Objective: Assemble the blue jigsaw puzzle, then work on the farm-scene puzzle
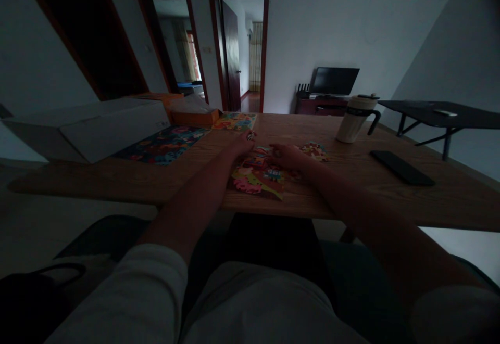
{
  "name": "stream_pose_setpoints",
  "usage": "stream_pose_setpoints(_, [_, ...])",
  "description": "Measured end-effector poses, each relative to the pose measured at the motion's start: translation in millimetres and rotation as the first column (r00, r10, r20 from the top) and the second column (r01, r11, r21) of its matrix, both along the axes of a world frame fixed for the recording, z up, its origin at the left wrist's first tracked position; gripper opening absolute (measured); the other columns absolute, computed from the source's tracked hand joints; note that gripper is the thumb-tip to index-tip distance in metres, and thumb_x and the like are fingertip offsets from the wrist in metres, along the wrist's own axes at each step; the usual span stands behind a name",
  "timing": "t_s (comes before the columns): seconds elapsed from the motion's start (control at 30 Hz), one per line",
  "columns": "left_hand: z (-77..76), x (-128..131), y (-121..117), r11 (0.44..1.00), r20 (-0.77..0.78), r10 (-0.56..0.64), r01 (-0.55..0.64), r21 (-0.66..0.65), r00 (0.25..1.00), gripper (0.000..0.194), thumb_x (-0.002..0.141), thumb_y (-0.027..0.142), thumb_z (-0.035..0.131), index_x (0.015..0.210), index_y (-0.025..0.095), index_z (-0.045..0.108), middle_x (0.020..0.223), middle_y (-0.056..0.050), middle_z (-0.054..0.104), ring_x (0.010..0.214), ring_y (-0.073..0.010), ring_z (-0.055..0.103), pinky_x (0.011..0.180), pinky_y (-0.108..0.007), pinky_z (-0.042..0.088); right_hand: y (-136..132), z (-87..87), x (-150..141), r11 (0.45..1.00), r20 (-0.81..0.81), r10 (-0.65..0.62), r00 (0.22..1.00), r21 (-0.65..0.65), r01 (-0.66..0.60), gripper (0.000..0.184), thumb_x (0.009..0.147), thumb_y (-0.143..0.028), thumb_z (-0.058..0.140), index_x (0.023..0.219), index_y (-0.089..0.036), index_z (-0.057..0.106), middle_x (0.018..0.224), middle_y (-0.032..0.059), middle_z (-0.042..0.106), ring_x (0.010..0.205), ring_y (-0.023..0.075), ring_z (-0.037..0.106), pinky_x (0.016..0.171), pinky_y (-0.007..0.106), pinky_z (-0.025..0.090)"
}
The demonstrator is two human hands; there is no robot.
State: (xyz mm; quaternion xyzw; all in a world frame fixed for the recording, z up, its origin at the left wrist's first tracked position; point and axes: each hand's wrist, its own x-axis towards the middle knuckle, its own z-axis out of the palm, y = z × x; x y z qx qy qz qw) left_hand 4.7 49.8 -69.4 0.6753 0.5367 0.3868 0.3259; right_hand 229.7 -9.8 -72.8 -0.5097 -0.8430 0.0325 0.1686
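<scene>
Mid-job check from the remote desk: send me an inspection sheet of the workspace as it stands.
Surface: wooden table, dimly lit.
Job's things: colourful puzzle pieces lie loosely under the hands; a smaller group of pieces lies beyond the right hand.
Clutter: white box, orange box, dark printed puzzle mat, lidded tumbler, black smartphone.
Hands: left hand and right hand are at the pieces; any grip is too dim to tell.
Cables: nothing seen.
Surroundings: black side table, monitor on a dark cabinet, open doorways.
</scene>
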Motion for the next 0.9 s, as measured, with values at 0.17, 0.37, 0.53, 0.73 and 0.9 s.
stream_pose_setpoints(0.17, [0.5, 10.6, -8.3, 0.992, 0.103, -0.018, 0.03, -0.124, 0.995, 0.048, 0.067, 0.007, 0.062, 0.111, 0.027, 0.06, 0.093, -0.002, 0.064, 0.064, -0.0153, 0.06, 0.062, -0.028, 0.046, -2.5, 3.2, -3.1, 0.998, -0.038, 0.05, 0.998, -0.042, -0.052, 0.058, 0.095, -0.049, 0.063, 0.145, -0.019, 0.059, 0.126, 0.015, 0.072, 0.115, 0.033, 0.069, 0.097, 0.043, 0.053])
stream_pose_setpoints(0.37, [6.0, 19.2, -24.0, 0.976, 0.281, -0.039, 0.096, -0.193, 0.959, 0.038, 0.071, 0.008, 0.063, 0.104, 0.026, 0.06, 0.083, -0.001, 0.061, 0.061, -0.0142, 0.057, 0.058, -0.027, 0.045, -4.2, 4.7, -1.8, 0.993, -0.033, 0.061, 0.998, -0.095, -0.064, 0.065, 0.091, -0.056, 0.067, 0.142, -0.017, 0.061, 0.132, 0.0165, 0.069, 0.118, 0.0321, 0.067, 0.102, 0.042, 0.051])
stream_pose_setpoints(0.53, [9.9, 19.8, -25.2, 0.97, 0.35, -0.016, 0.099, -0.22, 0.937, 0.038, 0.07, 0.007, 0.06, 0.103, 0.025, 0.06, 0.096, -0.004, 0.067, 0.066, -0.014, 0.059, 0.059, -0.027, 0.047, -5.0, 6.1, -0.9, 0.992, -0.06, 0.083, 0.995, -0.091, -0.088, 0.052, 0.09, -0.051, 0.069, 0.133, -0.021, 0.069, 0.127, 0.0134, 0.072, 0.114, 0.032, 0.069, 0.1, 0.042, 0.052])
stream_pose_setpoints(0.73, [13.2, 20.3, -24.1, 0.971, 0.391, -0.018, 0.109, -0.212, 0.92, 0.042, 0.067, 0.006, 0.061, 0.104, 0.025, 0.06, 0.11, -0.003, 0.066, 0.077, -0.0158, 0.064, 0.065, -0.028, 0.051, -5.8, 8.5, -1.8, 0.993, -0.076, 0.087, 0.993, -0.077, -0.093, 0.045, 0.09, -0.048, 0.07, 0.127, -0.022, 0.072, 0.121, 0.0118, 0.075, 0.111, 0.0331, 0.07, 0.096, 0.043, 0.054])
stream_pose_setpoints(0.9, [18.0, 25.5, -33.9, 0.972, 0.406, -0.057, 0.143, -0.184, 0.912, 0.042, 0.067, 0.005, 0.06, 0.105, 0.025, 0.058, 0.114, -0.003, 0.064, 0.075, -0.0136, 0.063, 0.066, -0.029, 0.052, -6.6, 9.8, -4.4, 0.991, -0.118, 0.096, 0.988, -0.077, -0.105, 0.041, 0.089, -0.04, 0.073, 0.127, -0.023, 0.071, 0.121, 0.0116, 0.075, 0.108, 0.0303, 0.071, 0.096, 0.041, 0.054])
